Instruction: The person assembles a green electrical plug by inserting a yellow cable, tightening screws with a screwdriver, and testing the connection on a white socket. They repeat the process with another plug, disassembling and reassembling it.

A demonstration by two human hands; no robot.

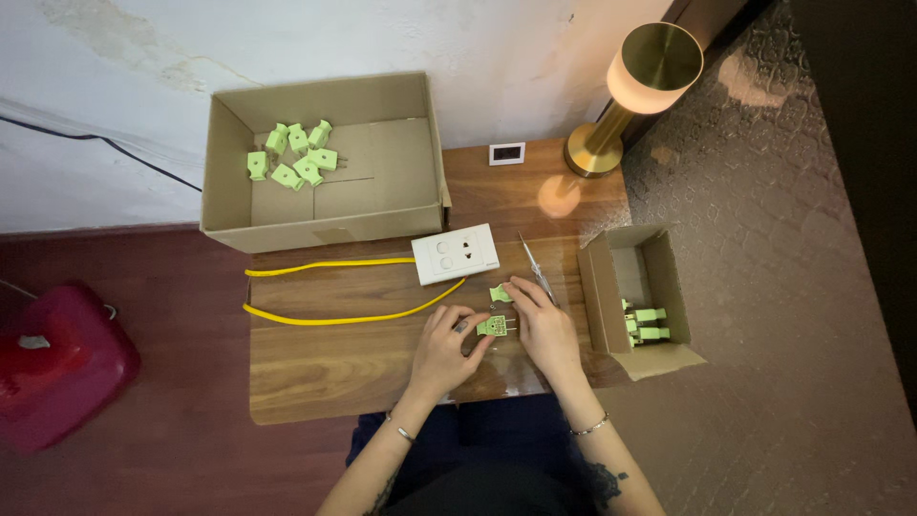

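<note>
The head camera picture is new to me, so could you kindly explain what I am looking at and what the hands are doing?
There is no machine here: a person wears a camera on the head, looking straight down at their own two bare hands over a small wooden table. The left hand and right hand together hold a light green plastic plug piece with metal pins. Another green piece lies just above it, next to a slim screwdriver. Also on the table are a white socket block with a yellow cable, a large cardboard box with green plugs, a smaller box holding more, and a brass lamp.
</note>
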